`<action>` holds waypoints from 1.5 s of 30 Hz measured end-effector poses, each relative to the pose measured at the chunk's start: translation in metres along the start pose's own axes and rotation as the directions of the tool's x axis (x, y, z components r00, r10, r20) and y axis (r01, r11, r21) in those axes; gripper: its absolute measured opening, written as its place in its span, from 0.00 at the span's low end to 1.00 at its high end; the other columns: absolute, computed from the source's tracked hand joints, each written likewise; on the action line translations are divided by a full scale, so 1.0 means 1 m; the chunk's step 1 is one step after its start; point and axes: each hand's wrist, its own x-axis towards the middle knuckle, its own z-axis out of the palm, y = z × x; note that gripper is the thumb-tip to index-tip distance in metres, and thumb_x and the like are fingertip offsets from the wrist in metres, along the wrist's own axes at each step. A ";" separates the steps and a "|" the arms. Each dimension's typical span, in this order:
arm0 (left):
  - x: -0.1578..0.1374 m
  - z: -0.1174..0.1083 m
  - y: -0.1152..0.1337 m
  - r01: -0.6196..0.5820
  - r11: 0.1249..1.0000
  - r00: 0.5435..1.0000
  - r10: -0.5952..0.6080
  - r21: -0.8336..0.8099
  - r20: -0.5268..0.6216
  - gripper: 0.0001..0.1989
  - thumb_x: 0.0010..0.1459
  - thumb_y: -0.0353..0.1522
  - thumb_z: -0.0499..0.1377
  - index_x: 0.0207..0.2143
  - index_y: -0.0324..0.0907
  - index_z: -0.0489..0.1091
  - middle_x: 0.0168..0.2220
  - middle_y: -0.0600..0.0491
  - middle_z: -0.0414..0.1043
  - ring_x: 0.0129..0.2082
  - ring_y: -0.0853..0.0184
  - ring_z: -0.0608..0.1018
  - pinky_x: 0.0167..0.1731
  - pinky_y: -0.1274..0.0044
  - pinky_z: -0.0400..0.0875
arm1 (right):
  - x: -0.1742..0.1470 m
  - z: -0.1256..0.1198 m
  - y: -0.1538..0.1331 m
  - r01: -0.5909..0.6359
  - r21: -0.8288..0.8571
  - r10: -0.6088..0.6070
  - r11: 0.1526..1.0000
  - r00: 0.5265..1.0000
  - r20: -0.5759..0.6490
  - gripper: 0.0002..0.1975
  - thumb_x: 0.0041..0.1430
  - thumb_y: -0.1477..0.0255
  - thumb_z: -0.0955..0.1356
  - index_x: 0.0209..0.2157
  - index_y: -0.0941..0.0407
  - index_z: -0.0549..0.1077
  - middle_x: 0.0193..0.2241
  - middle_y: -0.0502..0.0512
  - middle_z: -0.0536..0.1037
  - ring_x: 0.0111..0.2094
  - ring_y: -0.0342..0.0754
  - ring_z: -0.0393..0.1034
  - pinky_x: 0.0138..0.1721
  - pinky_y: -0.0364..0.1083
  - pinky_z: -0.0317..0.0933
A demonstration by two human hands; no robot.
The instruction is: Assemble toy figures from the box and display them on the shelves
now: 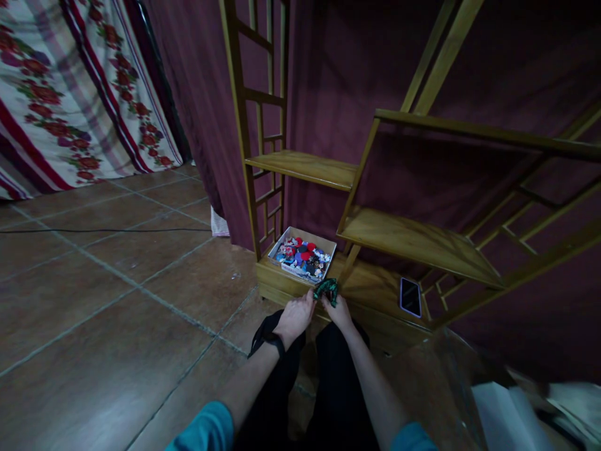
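Observation:
My left hand (298, 316) is closed with its fingertips on one end of a dark green, shiny, scrunchie-like band (325, 288). The other end is pinched by my right hand (339, 311). Between the two hands the band arches upward, just in front of the low wooden shelf. Right behind it, a shallow open box (303, 272) holds many small red, blue, white and black pieces, too small to name one by one.
A wooden shelf unit (307, 168) rises in front of me, with a phone-like device (410, 297) lying on its low level at right. A maroon curtain (323, 81) hangs behind. A dark cable (107, 230) crosses the tiled floor; pale papers (507, 413) lie at lower right.

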 end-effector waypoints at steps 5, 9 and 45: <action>0.001 0.003 -0.001 0.033 0.999 0.999 -0.033 -0.013 0.006 0.17 0.62 0.35 0.39 0.49 0.37 0.55 0.35 0.44 0.72 0.35 0.65 0.76 0.34 0.76 0.66 | 0.001 -0.002 -0.003 0.002 -0.041 -0.001 0.999 1.000 0.010 0.12 0.50 0.62 0.63 0.24 0.55 0.72 0.19 0.53 0.74 0.23 0.49 0.70 0.24 0.42 0.59; 0.003 0.009 -0.004 0.096 0.995 0.995 -0.095 -0.026 0.027 0.18 0.62 0.36 0.40 0.50 0.36 0.56 0.35 0.44 0.73 0.35 0.63 0.76 0.34 0.75 0.66 | 0.001 -0.004 -0.007 -0.021 -0.077 0.022 0.997 1.000 0.016 0.12 0.51 0.62 0.63 0.29 0.55 0.72 0.22 0.53 0.76 0.25 0.49 0.71 0.25 0.42 0.60; 0.018 0.015 -0.015 0.322 0.845 0.945 -0.316 -0.427 0.088 0.09 0.56 0.33 0.51 0.40 0.41 0.61 0.35 0.50 0.72 0.34 0.68 0.74 0.31 0.80 0.61 | 0.012 0.006 -0.006 -0.244 0.633 0.218 0.735 0.969 0.120 0.20 0.42 0.56 0.68 0.30 0.59 0.71 0.20 0.50 0.73 0.16 0.39 0.63 0.16 0.38 0.56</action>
